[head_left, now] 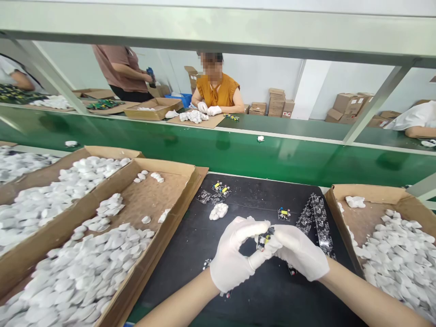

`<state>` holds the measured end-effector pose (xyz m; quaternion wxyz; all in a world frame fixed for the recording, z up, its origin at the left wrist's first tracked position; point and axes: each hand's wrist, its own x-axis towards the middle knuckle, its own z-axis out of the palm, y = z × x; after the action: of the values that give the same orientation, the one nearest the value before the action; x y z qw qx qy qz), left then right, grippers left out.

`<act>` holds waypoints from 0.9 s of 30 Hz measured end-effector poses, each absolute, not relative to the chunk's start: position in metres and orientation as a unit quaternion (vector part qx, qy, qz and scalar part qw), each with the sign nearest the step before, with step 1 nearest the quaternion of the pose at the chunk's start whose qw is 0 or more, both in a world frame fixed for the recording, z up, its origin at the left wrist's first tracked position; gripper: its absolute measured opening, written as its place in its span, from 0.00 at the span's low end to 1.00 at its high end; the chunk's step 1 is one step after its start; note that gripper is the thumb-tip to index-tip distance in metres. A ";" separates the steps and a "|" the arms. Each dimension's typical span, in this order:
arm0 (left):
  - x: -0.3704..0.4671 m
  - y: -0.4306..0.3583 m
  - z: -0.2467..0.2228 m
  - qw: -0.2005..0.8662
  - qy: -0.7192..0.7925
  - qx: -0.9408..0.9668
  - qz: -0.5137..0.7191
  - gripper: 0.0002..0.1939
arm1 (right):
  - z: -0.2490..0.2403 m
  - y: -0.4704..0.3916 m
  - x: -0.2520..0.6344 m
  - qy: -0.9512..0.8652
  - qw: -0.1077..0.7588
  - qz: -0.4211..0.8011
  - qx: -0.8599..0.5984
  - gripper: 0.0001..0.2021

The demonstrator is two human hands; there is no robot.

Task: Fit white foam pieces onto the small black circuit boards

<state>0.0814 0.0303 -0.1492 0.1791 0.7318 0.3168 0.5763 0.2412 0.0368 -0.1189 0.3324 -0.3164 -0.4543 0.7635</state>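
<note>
Both hands wear white gloves and meet over the black mat [190, 254]. My left hand [238, 254] curls its thumb and fingers round the left side of a small circuit board [264, 240] with yellow and dark parts. My right hand [296, 250] grips the same board from the right, with a bit of white material at its fingertips. Up and left of my hands lies a white clump [218, 211], close to several small boards [221, 188]. A single board [284, 214] rests just beyond my right hand, and strips of black boards [320, 222] lie to its right.
Cardboard trays of white pieces stand at the left [163, 181] and right [384, 194]. Beyond the mat runs a green conveyor belt [204, 147] under a metal frame [218, 27]. Across it, a person in orange [221, 91] handles white pieces; other people are at the sides.
</note>
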 end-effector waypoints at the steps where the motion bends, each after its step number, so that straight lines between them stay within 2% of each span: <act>1: 0.082 0.030 -0.150 0.188 0.320 0.727 0.578 0.18 | -0.117 0.036 0.241 -0.467 0.325 0.754 -0.328 0.19; 4: 0.082 0.029 -0.151 0.192 0.317 0.729 0.576 0.19 | -0.113 0.035 0.241 -0.508 0.315 0.715 -0.362 0.18; 7: 0.081 0.028 -0.153 0.146 0.305 0.753 0.564 0.23 | -0.114 0.034 0.240 -0.546 0.323 0.667 -0.392 0.16; 10: 0.082 0.027 -0.153 0.141 0.324 0.749 0.561 0.23 | -0.120 0.034 0.238 -0.548 0.341 0.651 -0.400 0.18; 14: 0.083 0.027 -0.150 0.156 0.353 0.730 0.565 0.20 | -0.129 0.035 0.237 -0.468 0.371 0.727 -0.338 0.21; 19: 0.083 0.029 -0.151 0.138 0.308 0.752 0.566 0.24 | -0.126 0.038 0.238 -0.441 0.369 0.766 -0.287 0.18; 27: 0.082 0.027 -0.158 0.240 0.332 0.704 0.580 0.22 | -0.120 0.038 0.239 -0.401 0.345 0.812 -0.246 0.12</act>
<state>0.0824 0.0266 -0.1580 0.2395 0.7041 0.3315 0.5805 0.2387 0.0384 -0.1197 0.3452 -0.2463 -0.4007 0.8122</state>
